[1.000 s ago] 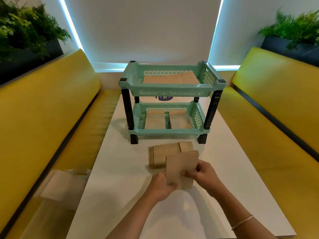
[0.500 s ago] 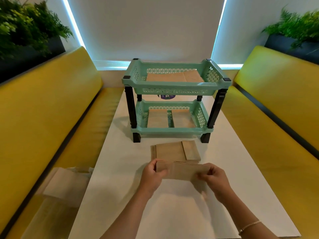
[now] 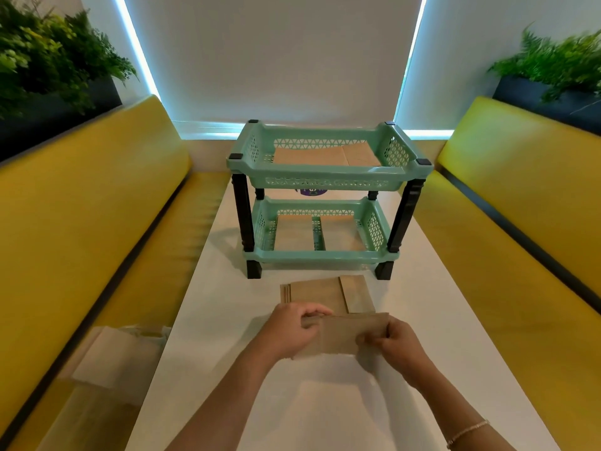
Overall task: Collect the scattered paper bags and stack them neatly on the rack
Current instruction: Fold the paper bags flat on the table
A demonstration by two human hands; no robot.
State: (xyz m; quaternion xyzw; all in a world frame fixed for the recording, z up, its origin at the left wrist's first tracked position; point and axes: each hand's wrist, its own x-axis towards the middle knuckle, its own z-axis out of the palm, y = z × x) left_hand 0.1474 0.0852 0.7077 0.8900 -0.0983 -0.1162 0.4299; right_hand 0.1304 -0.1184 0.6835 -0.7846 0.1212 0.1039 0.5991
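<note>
On the far left, something pale and wrapped [image 3: 117,359] lies on the yellow bench [image 3: 81,222]; whether it holds more bags I cannot tell. The white table [image 3: 422,320] runs down the middle, with the green two-shelf rack [image 3: 328,177] standing at its far end. Brown bags lie flat on both shelves: one layer on top [image 3: 325,156] and two side by side below [image 3: 317,232].

Just in front of the rack's feet, a small pile of flat bags [image 3: 320,292] rests on the table, edges roughly lined up. Nearer the person, the left hand [image 3: 292,330] pinches the left end of a folded paper bag [image 3: 341,335], thumb over the top edge and fingers curled beneath. The right hand [image 3: 398,348] grips the right end the same way, fingers closed on the paper. The bag sits low over the table, just short of the pile and held nearly level.

The step in hand looks like adding this bag to the pile. To do it well, keep both ends taut so the paper stays flat, match its long edge to the pile's near edge, then lower it squarely so nothing slides. A pile that is even will lift onto the rack cleanly.
</note>
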